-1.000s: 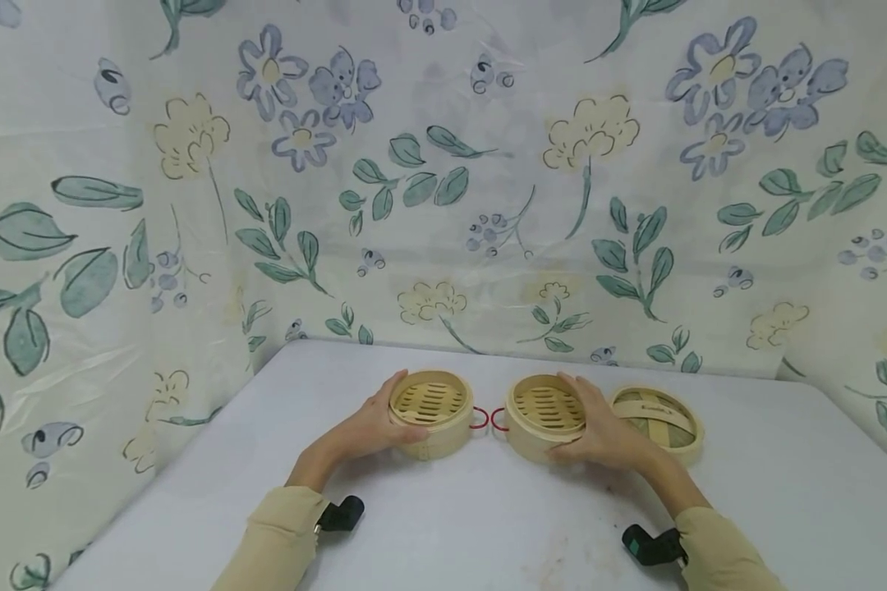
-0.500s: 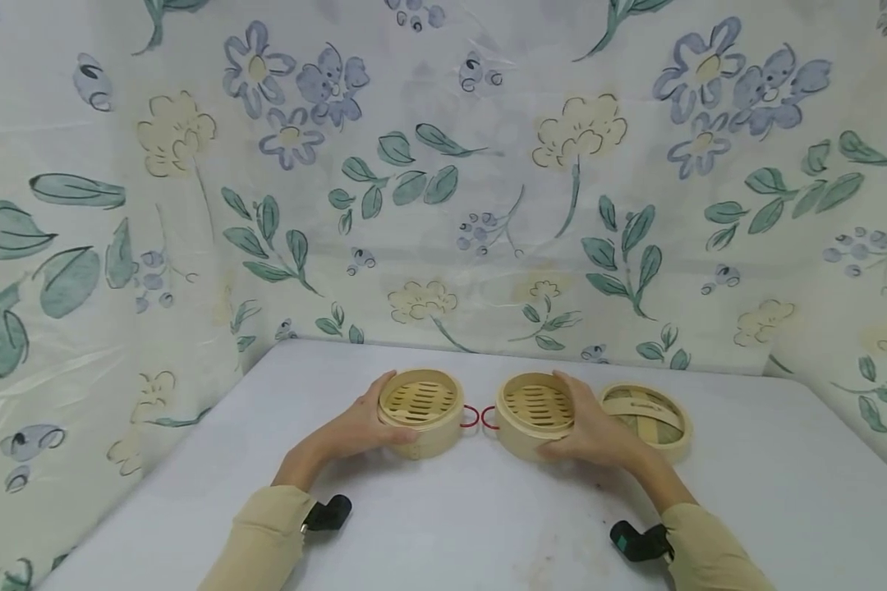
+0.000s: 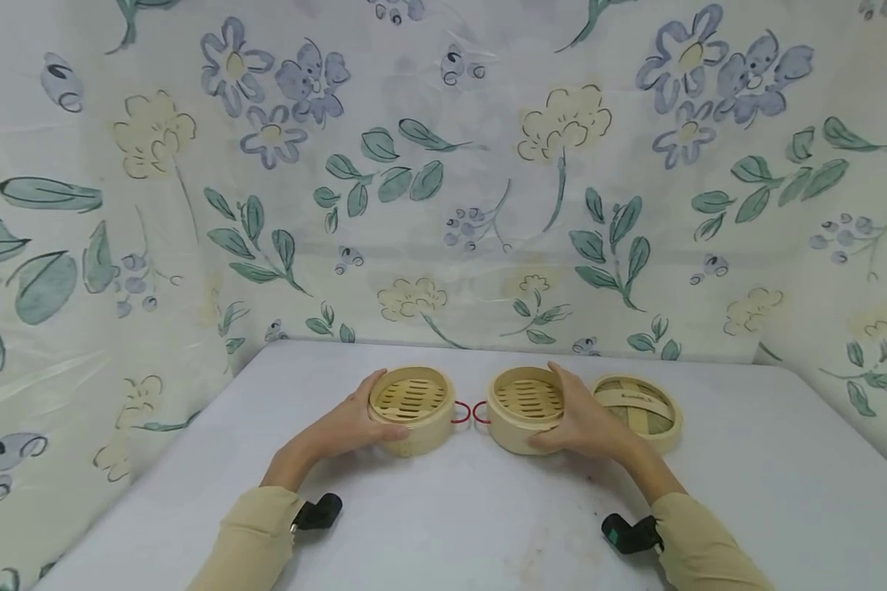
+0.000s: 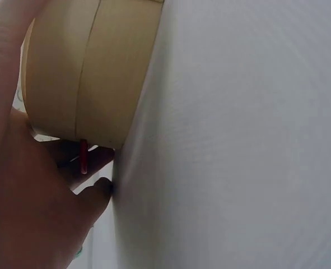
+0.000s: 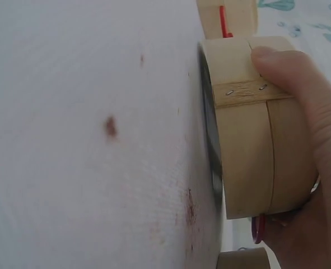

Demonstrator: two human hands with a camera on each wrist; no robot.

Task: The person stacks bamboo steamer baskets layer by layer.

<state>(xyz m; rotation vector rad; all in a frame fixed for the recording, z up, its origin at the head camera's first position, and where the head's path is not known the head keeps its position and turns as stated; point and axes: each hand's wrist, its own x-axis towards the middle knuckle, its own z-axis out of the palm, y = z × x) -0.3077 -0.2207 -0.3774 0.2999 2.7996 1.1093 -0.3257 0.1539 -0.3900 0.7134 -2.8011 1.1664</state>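
Two round bamboo steamer baskets stand side by side on the white table in the head view, slatted floors facing up. My left hand [image 3: 337,428] grips the left steamer basket [image 3: 426,434] from its outer side, thumb along the front wall and fingers behind. From the other side my right hand [image 3: 590,420] holds the right steamer basket [image 3: 508,435], thumb low on its front. Their red handles [image 3: 470,412] face each other across a narrow gap. The right wrist view shows a stapled seam on the right basket's wall [image 5: 246,168]. Most fingers are hidden behind the baskets.
A woven bamboo steamer lid [image 3: 639,404] lies right of the right basket, partly behind the right hand. Small brownish stains [image 5: 110,128] mark the white table [image 3: 443,525]. A flower-printed sheet [image 3: 488,279] rises behind the table and along its sides.
The head view has swung slightly to the right, so everything sits further left in it. Both hands and baskets keep their places relative to each other.
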